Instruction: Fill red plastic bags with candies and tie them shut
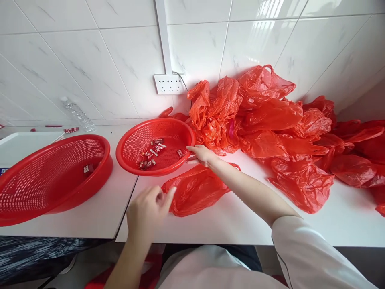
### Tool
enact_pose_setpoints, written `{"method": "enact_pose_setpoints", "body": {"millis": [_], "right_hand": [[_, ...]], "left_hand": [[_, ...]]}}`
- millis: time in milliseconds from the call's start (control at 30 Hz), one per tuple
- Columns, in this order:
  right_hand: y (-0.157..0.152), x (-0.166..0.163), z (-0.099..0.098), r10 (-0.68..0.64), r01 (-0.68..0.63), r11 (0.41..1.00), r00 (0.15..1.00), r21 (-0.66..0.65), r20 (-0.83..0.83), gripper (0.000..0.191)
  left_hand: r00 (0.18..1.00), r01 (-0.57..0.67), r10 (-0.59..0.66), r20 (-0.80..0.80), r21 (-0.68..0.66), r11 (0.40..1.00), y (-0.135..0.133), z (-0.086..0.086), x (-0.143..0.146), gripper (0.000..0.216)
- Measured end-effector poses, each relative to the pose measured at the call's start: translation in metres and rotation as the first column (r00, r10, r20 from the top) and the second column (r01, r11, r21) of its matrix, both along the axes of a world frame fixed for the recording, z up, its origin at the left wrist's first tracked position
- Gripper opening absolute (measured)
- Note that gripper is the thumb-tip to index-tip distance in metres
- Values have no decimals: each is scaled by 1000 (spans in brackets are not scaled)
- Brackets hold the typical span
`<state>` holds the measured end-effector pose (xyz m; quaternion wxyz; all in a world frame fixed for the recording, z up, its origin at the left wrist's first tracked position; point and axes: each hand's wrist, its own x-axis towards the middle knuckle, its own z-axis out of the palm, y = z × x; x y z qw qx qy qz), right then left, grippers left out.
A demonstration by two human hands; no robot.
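My right hand (199,155) grips the right rim of a round red plastic basket (123,154), thumb on top and fingers below. Several small wrapped candies (152,153) lie in that basket, mostly left of its middle. In front of the basket, a red plastic bag (195,192) lies flattened on the table, partly under my right wrist. My left hand (148,212) hovers near the table's front edge, left of the bag. It is slightly blurred, with the thumb stuck out from curled fingers and nothing visible in it.
On the left stands a larger red basket (102,160) with a few wrapped pieces inside. Behind it are a clear plastic bottle (80,115) and a white tray (30,142). Filled red bags (270,116) pile up along the wall to the right. A power socket (170,84) is on the wall.
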<state>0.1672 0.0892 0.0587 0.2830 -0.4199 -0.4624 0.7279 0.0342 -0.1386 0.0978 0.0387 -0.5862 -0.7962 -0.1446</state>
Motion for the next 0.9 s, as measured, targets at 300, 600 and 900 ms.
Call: {"method": "enact_pose_setpoints", "body": {"millis": [300, 600, 900], "right_hand": [[-14, 6, 18, -15, 17, 1000, 985, 11, -171, 9], [-15, 87, 62, -49, 112, 940, 979, 323, -198, 35], [-18, 164, 51, -226, 211, 860, 974, 464, -24, 42]], "left_hand": [[901, -15, 164, 402, -350, 937, -1, -43, 9, 46], [378, -141, 112, 919, -62, 988, 37, -53, -37, 31], [414, -32, 101, 904, -97, 995, 58, -33, -44, 30]]}}
